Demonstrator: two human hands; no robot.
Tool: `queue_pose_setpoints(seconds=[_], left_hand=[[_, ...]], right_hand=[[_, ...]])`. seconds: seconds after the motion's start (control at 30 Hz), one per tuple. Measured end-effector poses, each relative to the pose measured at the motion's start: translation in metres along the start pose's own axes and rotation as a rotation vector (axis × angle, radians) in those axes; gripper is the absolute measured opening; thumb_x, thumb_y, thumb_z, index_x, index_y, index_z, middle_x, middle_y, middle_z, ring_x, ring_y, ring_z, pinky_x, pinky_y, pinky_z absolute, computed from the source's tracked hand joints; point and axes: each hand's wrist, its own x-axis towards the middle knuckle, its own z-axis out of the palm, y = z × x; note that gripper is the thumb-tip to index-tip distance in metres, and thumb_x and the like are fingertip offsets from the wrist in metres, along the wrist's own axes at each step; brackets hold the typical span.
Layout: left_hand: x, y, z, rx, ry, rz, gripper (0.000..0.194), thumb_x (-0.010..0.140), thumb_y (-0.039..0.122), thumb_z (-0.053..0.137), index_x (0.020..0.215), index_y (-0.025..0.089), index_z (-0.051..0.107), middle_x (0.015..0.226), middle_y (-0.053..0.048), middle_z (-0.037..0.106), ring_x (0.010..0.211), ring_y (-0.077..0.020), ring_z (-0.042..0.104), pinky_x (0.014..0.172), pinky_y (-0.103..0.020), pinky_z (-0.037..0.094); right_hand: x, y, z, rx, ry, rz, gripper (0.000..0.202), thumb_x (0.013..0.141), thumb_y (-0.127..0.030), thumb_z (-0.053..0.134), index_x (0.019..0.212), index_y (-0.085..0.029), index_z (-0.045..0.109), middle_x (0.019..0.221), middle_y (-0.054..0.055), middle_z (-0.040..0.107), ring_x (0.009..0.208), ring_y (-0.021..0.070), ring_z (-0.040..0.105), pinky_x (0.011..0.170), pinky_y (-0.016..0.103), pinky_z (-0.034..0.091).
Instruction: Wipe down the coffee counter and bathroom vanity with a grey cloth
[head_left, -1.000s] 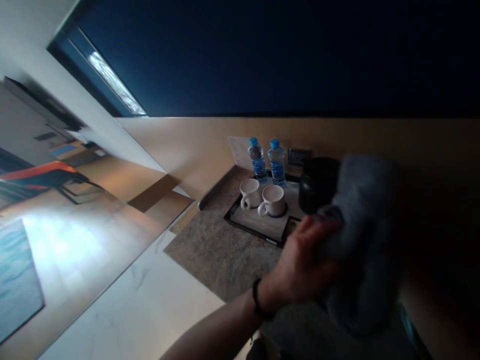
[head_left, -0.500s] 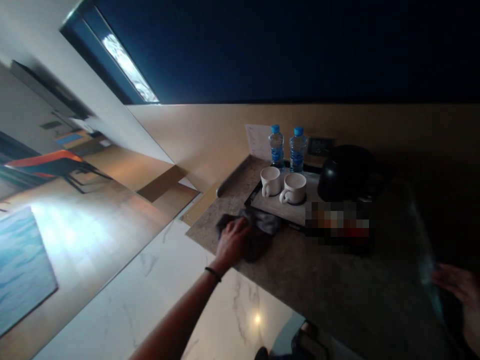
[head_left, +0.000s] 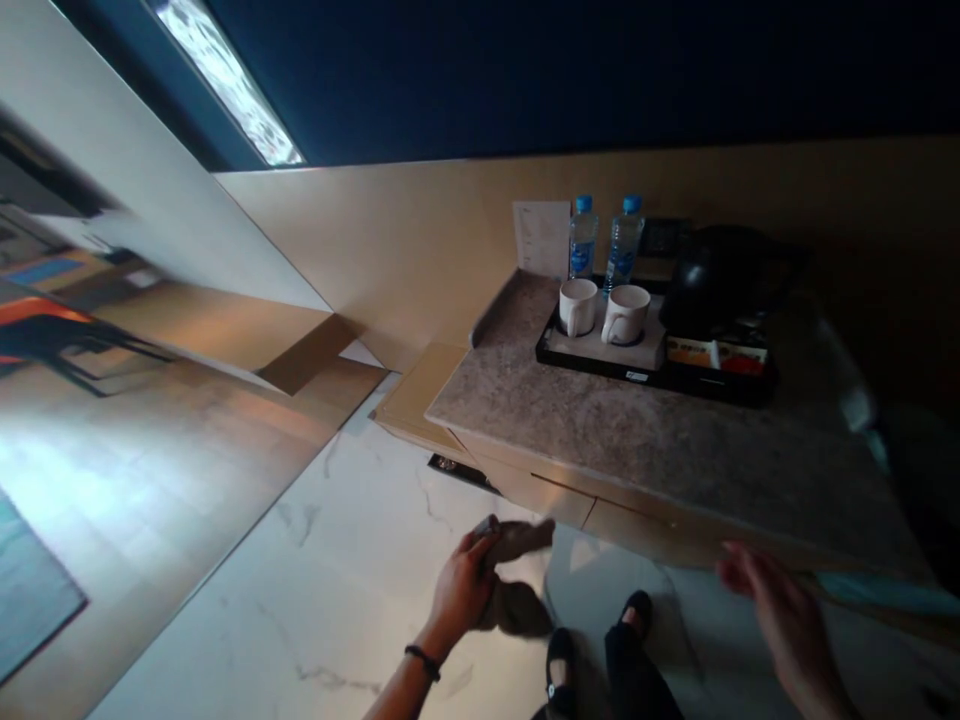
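Observation:
My left hand [head_left: 461, 590] grips a dark grey cloth [head_left: 521, 600], which hangs in folds over the marble floor in front of the counter [head_left: 510, 400]. A dark band circles the left wrist. My right hand [head_left: 780, 620] is by the counter's front edge at the lower right, its fingers stretched out, somewhat blurred, with nothing seen in them. On the counter sits a black tray [head_left: 592, 358] bearing two white mugs [head_left: 578, 308] and a box section of sachets [head_left: 724, 357]. Two water bottles [head_left: 622, 245] with blue caps stand behind the mugs.
A black kettle [head_left: 712, 275] stands at the tray's right, in shadow. A white card [head_left: 541, 238] leans against the back wall. Drawers [head_left: 555, 497] lie under the counter top. My feet are on the marble floor [head_left: 360, 600]; an orange chair [head_left: 45, 312] is at far left.
My left hand has lifted the cloth off the counter and drawn it back over the floor. My right hand has moved left from the counter's right side. The view has shifted.

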Motion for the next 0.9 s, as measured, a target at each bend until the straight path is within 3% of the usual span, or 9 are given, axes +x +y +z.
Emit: queue_pose_setpoints(seconds=[0.07,0.13,0.2,0.33,0.43,0.53,0.63,0.73,0.9], left_hand=[[-0.017,-0.018,0.009,-0.045,-0.035,-0.054,0.052,0.073,0.007,0.046,0.122,0.018,0.062,0.123,-0.009,0.059,0.105,-0.0205,0.061,0.095,-0.031,0.046],[-0.028,-0.030,0.010,-0.082,-0.079,-0.060,0.052,0.073,0.009,0.045,0.121,0.017,0.063,0.120,-0.009,0.061,0.102,-0.0200,0.062,0.094,-0.031,0.047],[-0.036,-0.037,0.008,-0.100,-0.107,-0.035,0.051,0.073,0.009,0.044,0.120,0.018,0.063,0.119,-0.008,0.062,0.101,-0.0193,0.062,0.092,-0.030,0.047],[-0.051,-0.040,0.010,-0.079,-0.113,0.017,0.053,0.073,0.008,0.043,0.120,0.022,0.063,0.121,-0.006,0.061,0.103,-0.0183,0.063,0.093,-0.028,0.048],[-0.062,-0.041,0.015,-0.065,-0.117,0.041,0.054,0.072,0.009,0.044,0.121,0.023,0.063,0.123,-0.007,0.061,0.104,-0.0182,0.064,0.094,-0.027,0.049],[-0.071,-0.047,0.010,-0.054,-0.071,0.093,0.048,0.076,0.013,0.044,0.119,0.023,0.064,0.122,-0.008,0.062,0.103,-0.0190,0.065,0.092,-0.027,0.051],[-0.074,-0.059,-0.010,-0.035,0.058,0.168,0.045,0.078,0.019,0.046,0.119,0.024,0.064,0.122,-0.008,0.062,0.103,-0.0200,0.066,0.091,-0.027,0.054],[-0.074,-0.065,-0.049,0.011,0.191,0.200,0.044,0.081,0.027,0.049,0.122,0.026,0.062,0.124,-0.007,0.061,0.101,-0.0212,0.067,0.087,-0.029,0.056],[-0.057,-0.035,-0.121,0.111,0.415,0.213,0.046,0.084,0.044,0.050,0.127,0.029,0.058,0.130,-0.005,0.058,0.106,-0.0238,0.065,0.085,-0.031,0.057]], right_hand=[[0.010,0.014,0.038,0.173,-0.073,0.185,0.016,0.087,-0.021,0.057,0.099,-0.011,0.062,0.086,0.009,0.068,0.082,0.0212,0.065,0.077,0.034,0.050],[0.033,0.027,0.066,0.314,-0.041,0.302,0.014,0.092,-0.010,0.044,0.090,-0.011,0.058,0.085,0.007,0.067,0.081,0.0173,0.065,0.074,0.031,0.053],[0.058,0.037,0.084,0.438,0.004,0.390,0.018,0.095,-0.010,0.041,0.085,-0.011,0.056,0.084,0.004,0.064,0.078,0.0144,0.064,0.069,0.028,0.055],[0.086,0.049,0.104,0.628,0.059,0.490,0.016,0.096,-0.023,0.050,0.087,-0.012,0.056,0.085,0.002,0.061,0.076,0.0141,0.062,0.065,0.029,0.056],[0.087,0.060,0.111,0.732,0.055,0.515,0.015,0.095,-0.024,0.052,0.088,-0.012,0.057,0.085,0.002,0.060,0.076,0.0145,0.062,0.066,0.030,0.057],[0.084,0.071,0.113,0.787,0.071,0.492,0.012,0.094,-0.021,0.054,0.085,-0.012,0.056,0.083,0.001,0.059,0.071,0.0122,0.060,0.059,0.025,0.055],[0.079,0.082,0.112,0.811,0.080,0.450,0.012,0.092,-0.016,0.056,0.080,-0.012,0.054,0.081,0.000,0.058,0.070,0.0109,0.059,0.050,0.018,0.049],[0.068,0.098,0.109,0.821,0.078,0.417,0.016,0.091,-0.012,0.056,0.076,-0.012,0.053,0.078,-0.001,0.057,0.070,0.0108,0.060,0.049,0.017,0.047],[0.016,0.144,0.090,0.774,0.056,0.366,0.009,0.083,-0.011,0.061,0.076,-0.013,0.056,0.076,0.000,0.062,0.069,0.0114,0.061,0.051,0.018,0.049]])
